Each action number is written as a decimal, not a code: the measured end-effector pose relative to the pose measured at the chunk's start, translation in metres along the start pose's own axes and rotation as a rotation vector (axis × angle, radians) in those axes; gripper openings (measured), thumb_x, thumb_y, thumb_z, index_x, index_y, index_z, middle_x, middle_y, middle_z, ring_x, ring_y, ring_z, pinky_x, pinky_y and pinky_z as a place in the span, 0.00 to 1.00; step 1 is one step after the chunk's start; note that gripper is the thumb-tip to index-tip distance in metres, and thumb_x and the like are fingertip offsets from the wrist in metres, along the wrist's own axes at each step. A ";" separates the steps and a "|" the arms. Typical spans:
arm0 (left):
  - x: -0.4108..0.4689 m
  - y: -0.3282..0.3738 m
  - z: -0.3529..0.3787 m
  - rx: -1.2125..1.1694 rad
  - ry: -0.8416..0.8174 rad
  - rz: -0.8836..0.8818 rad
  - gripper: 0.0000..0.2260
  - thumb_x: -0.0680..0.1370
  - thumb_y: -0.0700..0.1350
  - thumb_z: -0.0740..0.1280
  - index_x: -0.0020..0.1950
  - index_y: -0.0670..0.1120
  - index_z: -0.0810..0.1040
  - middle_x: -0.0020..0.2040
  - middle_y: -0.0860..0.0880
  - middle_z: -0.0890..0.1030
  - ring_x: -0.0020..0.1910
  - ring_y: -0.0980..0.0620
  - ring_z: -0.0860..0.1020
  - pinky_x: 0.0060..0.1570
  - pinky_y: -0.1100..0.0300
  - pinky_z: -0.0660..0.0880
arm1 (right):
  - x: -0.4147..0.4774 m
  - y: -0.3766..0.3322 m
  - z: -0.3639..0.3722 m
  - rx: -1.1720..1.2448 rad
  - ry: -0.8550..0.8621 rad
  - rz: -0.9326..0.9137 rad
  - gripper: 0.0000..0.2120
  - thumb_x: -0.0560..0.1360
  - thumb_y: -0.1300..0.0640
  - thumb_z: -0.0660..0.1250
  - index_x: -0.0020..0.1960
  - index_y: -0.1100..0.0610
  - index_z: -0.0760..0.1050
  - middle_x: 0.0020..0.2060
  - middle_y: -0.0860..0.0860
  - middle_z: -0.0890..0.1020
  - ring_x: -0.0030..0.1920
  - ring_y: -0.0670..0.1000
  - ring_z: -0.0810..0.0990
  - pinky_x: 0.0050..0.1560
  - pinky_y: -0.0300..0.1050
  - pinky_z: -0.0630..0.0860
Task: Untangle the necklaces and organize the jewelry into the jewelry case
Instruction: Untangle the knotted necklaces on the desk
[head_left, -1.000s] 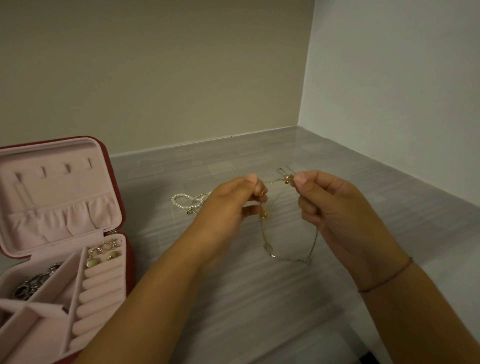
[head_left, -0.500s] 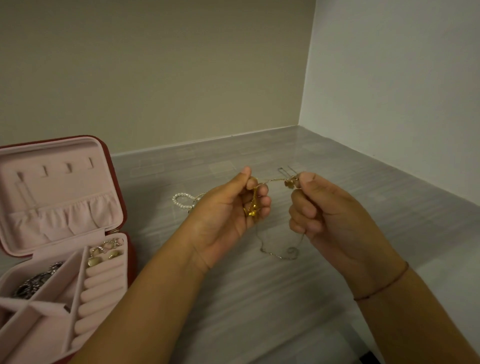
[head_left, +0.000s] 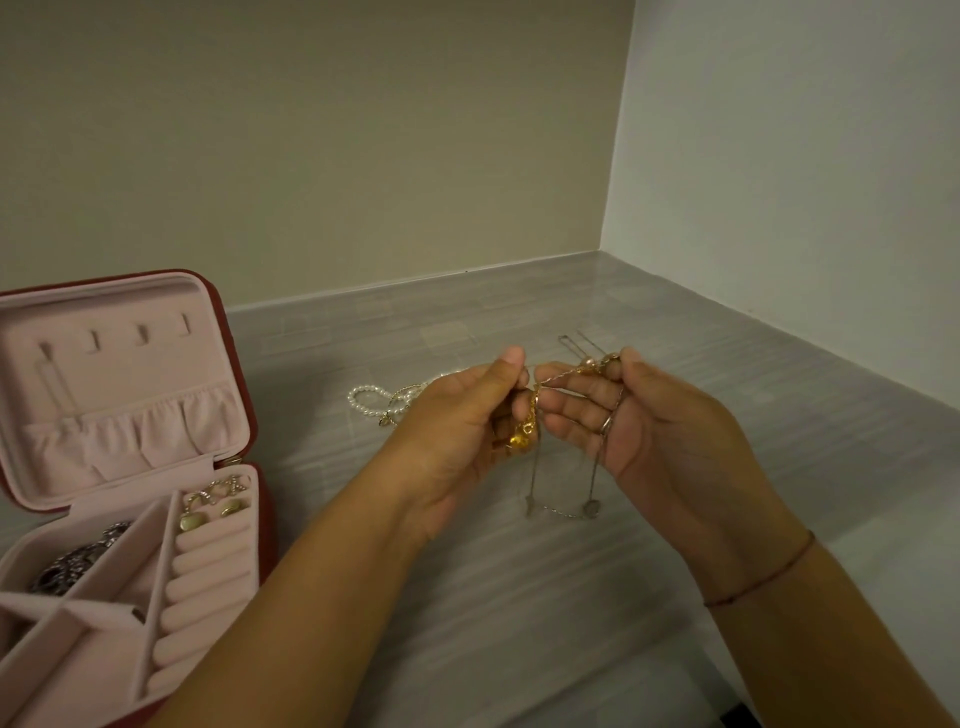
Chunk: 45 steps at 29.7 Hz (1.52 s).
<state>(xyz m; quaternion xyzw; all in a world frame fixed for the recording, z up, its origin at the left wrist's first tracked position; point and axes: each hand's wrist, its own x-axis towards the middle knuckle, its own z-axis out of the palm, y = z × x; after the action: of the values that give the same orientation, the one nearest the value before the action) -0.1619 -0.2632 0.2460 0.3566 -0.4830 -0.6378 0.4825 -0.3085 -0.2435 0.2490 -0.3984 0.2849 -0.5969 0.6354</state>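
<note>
Open jewelry case (head_left: 119, 364) far left. Pearl strand (head_left: 366, 402) lies on counter (head_left: 519, 613) behind left hand (head_left: 457, 421), which pinches gold clump (head_left: 524, 434); right hand (head_left: 660, 436) pinches thin chain (head_left: 561, 512), loop dangling. Best: stay slack, tease strands apart, never yank.

Two hands (head_left: 457, 421) (head_left: 665, 436), one jewelry case (head_left: 130, 374).

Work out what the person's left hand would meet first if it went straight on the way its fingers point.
Probably the right hand: the left hand, pinching the gold necklace, points rightward at the right hand's fingertips, almost touching. Depth between them is unclear.
</note>
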 end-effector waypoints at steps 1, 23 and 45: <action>-0.001 0.000 0.001 0.033 -0.002 0.014 0.14 0.77 0.51 0.63 0.35 0.47 0.78 0.28 0.52 0.72 0.27 0.56 0.70 0.33 0.63 0.72 | -0.001 -0.001 0.001 -0.007 0.003 0.002 0.20 0.82 0.55 0.49 0.41 0.61 0.75 0.43 0.60 0.84 0.40 0.54 0.84 0.42 0.46 0.81; -0.005 0.002 0.007 0.223 0.118 0.179 0.16 0.82 0.47 0.58 0.50 0.33 0.75 0.31 0.48 0.82 0.29 0.55 0.80 0.30 0.66 0.74 | -0.009 -0.004 0.000 -0.399 0.131 -0.108 0.13 0.82 0.57 0.52 0.40 0.59 0.66 0.29 0.53 0.76 0.22 0.45 0.59 0.22 0.36 0.59; -0.009 0.006 0.006 0.221 0.061 -0.016 0.13 0.82 0.51 0.57 0.41 0.46 0.69 0.32 0.49 0.81 0.19 0.56 0.63 0.27 0.66 0.65 | -0.011 0.004 -0.004 -0.569 0.238 -0.299 0.13 0.82 0.56 0.52 0.40 0.58 0.66 0.26 0.53 0.77 0.21 0.44 0.64 0.21 0.33 0.61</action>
<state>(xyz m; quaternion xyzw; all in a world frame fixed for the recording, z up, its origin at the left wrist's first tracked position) -0.1632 -0.2534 0.2534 0.4307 -0.5328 -0.5733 0.4494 -0.3112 -0.2338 0.2418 -0.5245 0.4505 -0.6225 0.3667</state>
